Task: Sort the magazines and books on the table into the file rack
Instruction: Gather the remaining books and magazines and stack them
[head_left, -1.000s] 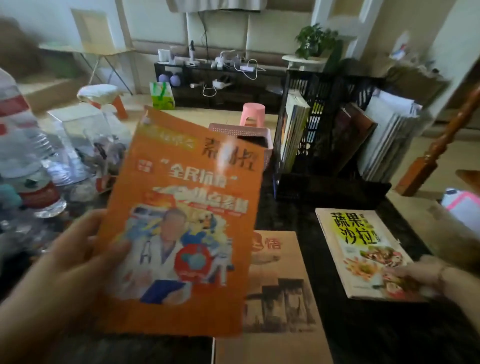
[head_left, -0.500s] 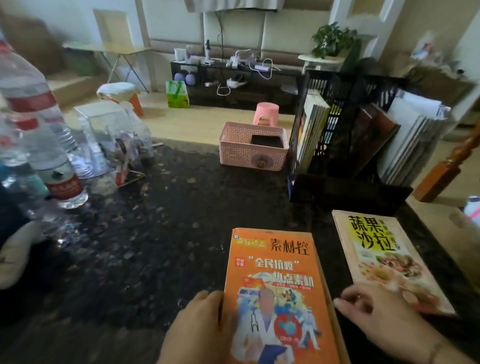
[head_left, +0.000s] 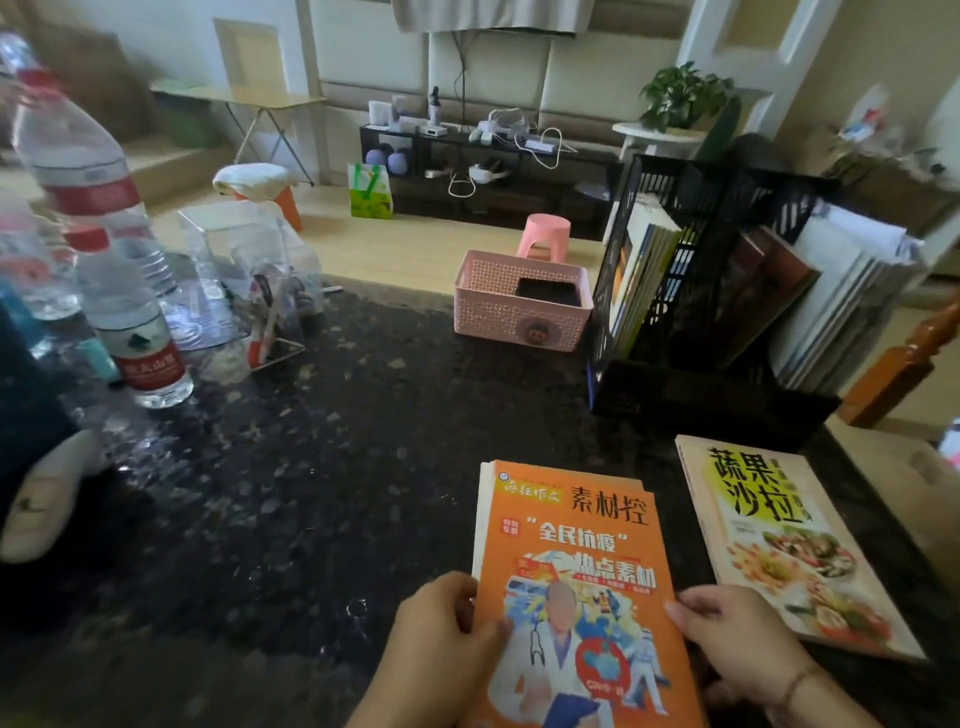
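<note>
An orange magazine (head_left: 576, 566) lies on top of another book near the front of the dark table (head_left: 311, 493). My left hand (head_left: 441, 639) grips the stack's left edge, thumb on the cover. My right hand (head_left: 737, 644) holds its right edge with curled fingers. A salad cookbook (head_left: 779, 540) with a yellow title lies flat just to the right. The black file rack (head_left: 717, 395) stands at the back right, holding several books and magazines in its slots.
A pink perforated basket (head_left: 519, 306) sits left of the rack. Water bottles (head_left: 130, 317) and a clear plastic container (head_left: 244, 260) crowd the table's left side. A wooden banister post (head_left: 904, 364) rises past the right edge.
The orange magazine, held up in my left hand a second ago, now lies on the brown book. My right hand left the cookbook and took the stack's right edge.
</note>
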